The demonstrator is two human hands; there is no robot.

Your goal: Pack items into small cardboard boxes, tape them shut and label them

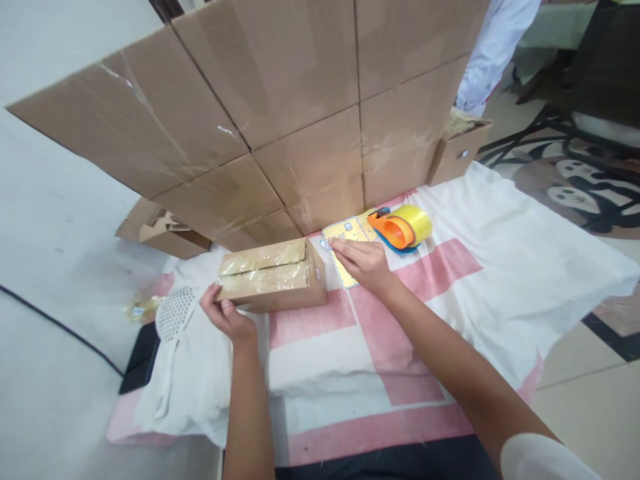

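A small brown cardboard box [273, 277], its top flaps taped over, lies on a pink-and-white cloth [450, 293]. My left hand [225, 313] grips the box's near left corner. My right hand [363, 263] rests at the box's right end, fingertips pinching a small sticker at the edge of a yellow sticker sheet [350, 233] that lies flat on the cloth. Just beyond the sheet sits an orange tape dispenser [397, 230] with a yellow tape roll.
A wall of large taped cardboard boxes [280, 107] stands behind the cloth. A white slotted ladle [173, 327] lies at the left. An open box [160, 230] sits far left, another small box [457, 150] at the back right. A person's white sleeve [490, 47] shows top right.
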